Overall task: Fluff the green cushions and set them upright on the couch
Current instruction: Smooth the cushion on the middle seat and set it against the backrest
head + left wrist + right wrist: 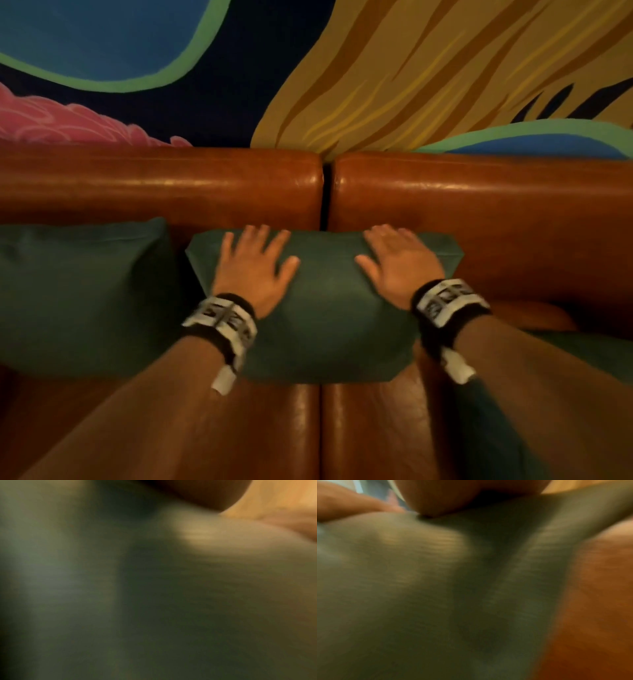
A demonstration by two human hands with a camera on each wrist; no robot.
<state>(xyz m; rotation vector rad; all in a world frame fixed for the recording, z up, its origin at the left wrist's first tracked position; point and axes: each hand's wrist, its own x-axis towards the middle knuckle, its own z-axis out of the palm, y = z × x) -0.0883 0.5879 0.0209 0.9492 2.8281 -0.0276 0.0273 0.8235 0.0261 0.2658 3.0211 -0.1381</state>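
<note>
Pressing flat, fingers spread, the left hand (251, 265) and right hand (399, 262) pat the square green fabric cushion (325, 308) against the brown leather couch's backrest (479, 205), probably plumping it upright.

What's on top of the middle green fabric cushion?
Both hands lie flat on the middle green fabric cushion: left hand and right hand, fingers spread. The fabric under the palms is covered.

Lounge: brown leather couch (171, 185), painted wall mural (411, 68).
</note>
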